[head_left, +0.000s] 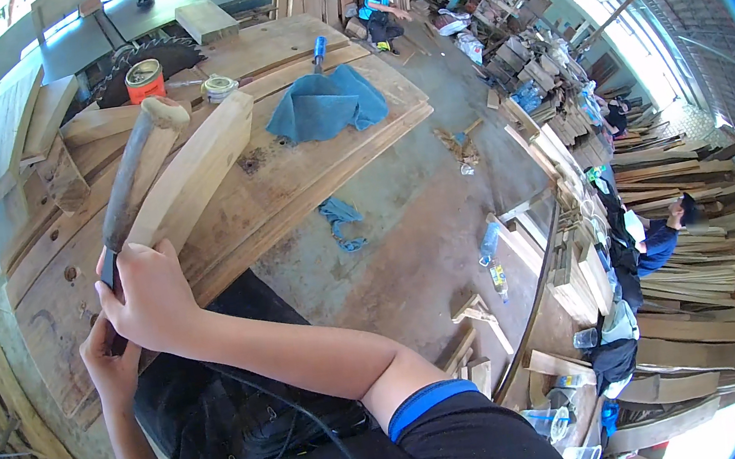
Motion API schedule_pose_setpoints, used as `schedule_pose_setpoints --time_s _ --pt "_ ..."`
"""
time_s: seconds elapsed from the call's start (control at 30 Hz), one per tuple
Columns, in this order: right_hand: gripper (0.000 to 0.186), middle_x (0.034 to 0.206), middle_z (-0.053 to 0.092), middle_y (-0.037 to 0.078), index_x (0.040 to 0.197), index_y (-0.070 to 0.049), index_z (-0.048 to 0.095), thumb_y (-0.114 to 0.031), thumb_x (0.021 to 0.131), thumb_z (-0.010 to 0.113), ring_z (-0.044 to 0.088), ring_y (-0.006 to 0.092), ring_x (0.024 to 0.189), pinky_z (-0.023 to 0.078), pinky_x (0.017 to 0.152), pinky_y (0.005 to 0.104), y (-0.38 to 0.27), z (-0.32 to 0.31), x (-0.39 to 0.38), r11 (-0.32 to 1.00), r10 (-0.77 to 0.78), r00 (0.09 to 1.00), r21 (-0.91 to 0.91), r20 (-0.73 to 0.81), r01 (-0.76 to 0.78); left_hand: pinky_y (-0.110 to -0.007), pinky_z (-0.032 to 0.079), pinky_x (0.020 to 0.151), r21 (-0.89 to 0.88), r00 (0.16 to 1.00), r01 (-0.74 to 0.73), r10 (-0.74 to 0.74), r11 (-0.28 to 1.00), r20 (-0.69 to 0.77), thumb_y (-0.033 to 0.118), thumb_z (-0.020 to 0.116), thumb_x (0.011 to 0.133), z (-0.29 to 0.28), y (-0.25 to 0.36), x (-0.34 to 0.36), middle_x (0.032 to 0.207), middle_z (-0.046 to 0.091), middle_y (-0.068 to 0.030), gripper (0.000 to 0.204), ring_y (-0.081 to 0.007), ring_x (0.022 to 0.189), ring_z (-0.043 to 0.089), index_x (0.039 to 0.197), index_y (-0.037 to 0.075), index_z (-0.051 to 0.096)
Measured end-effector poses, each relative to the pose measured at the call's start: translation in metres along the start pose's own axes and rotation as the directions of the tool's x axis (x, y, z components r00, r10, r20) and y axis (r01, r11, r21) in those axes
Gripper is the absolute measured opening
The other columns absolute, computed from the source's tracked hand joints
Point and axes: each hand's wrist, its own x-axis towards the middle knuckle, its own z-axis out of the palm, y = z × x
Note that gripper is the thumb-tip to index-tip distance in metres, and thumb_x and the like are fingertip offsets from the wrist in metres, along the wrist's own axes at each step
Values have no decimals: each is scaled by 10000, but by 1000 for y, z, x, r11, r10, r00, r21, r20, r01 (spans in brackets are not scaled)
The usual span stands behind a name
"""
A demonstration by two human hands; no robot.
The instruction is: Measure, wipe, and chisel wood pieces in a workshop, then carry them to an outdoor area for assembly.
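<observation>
My right hand [152, 300] is closed round the lower part of a wooden-handled chisel [128, 187]. Its long grey-brown handle slants up and away to a rounded, paler end, and a short dark metal part shows by my fingers. Just below, my left hand [113, 360] has its fingers curled at the same tool's lower end, mostly hidden behind my right hand. A pale wooden piece with an angled far end [197, 168] lies beside the handle, its near end next to my right hand. Under both is a thick wooden workbench [287, 180].
On the bench are a blue cloth [328, 103], a blue-handled tool [319, 50], an orange can [145, 80], a small round tin [219, 88], a circular saw blade [155, 58] and wood blocks [19, 117]. Stacked timber [687, 262] and two people [382, 5] are at right and back.
</observation>
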Motion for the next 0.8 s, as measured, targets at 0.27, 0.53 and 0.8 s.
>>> schedule_pose_setpoints --time_s 0.27,0.53,0.8 --pt "142 770 663 102 956 -59 632 -157 883 705 670 334 815 418 793 471 0 -3 2 1000 -22 1000 -18 -1 22 -272 524 886 -29 999 -2 3 1000 32 -32 717 844 -1 -2 1 1016 724 -37 332 -101 955 657 1170 -73 673" --pt "153 764 668 103 961 -57 633 -159 880 713 644 350 743 416 775 474 -1 -3 3 999 -37 999 -33 33 38 -278 537 830 51 993 -112 113 992 -20 1 752 809 4 4 0 920 735 -71 337 -110 883 679 1135 -51 684" --pt "149 822 677 143 962 -53 637 -157 881 704 671 381 772 479 727 512 -1 -18 2 993 45 975 98 219 -68 -310 555 773 143 987 -130 141 981 -73 64 789 779 6 10 1 889 741 -97 339 -158 819 710 1097 -17 705"
